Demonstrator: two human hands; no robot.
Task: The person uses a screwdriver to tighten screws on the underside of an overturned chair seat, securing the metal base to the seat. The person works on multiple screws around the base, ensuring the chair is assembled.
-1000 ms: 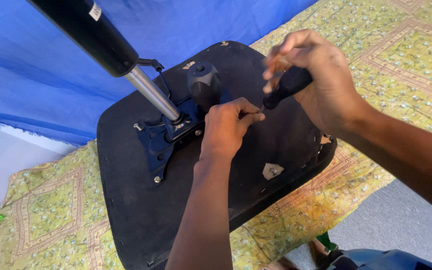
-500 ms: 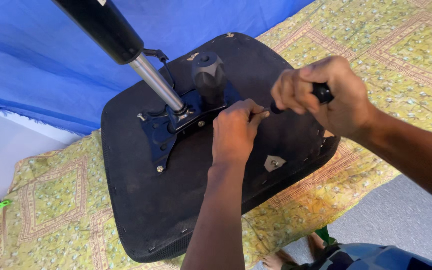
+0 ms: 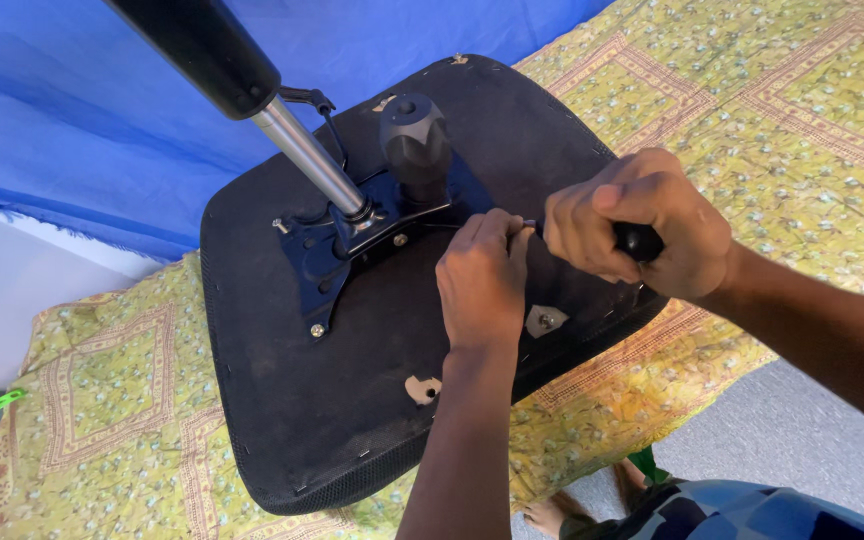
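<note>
A: What's nearest you?

B: Your left hand (image 3: pixel 482 285), reaching up the middle of the upturned black seat base (image 3: pixel 282 400). Its fingers are curled and pinched at the near edge of the black mounting plate (image 3: pixel 337 255); whether they grip anything, I cannot tell.

A: And the other one?

B: Your right hand (image 3: pixel 637 235) sits just right of it, almost touching, fist wrapped tight around a black tool handle (image 3: pixel 640 242), tip pointing left toward your left fingertips.

A: Where does the seat lie?

B: Underside up on the yellow patterned cloth (image 3: pixel 802 100). Farther off, a black knob (image 3: pixel 417 145) stands on the plate, and the chrome gas-lift column (image 3: pixel 307 155) rises to the far left, against blue fabric (image 3: pixel 72 110).
</note>
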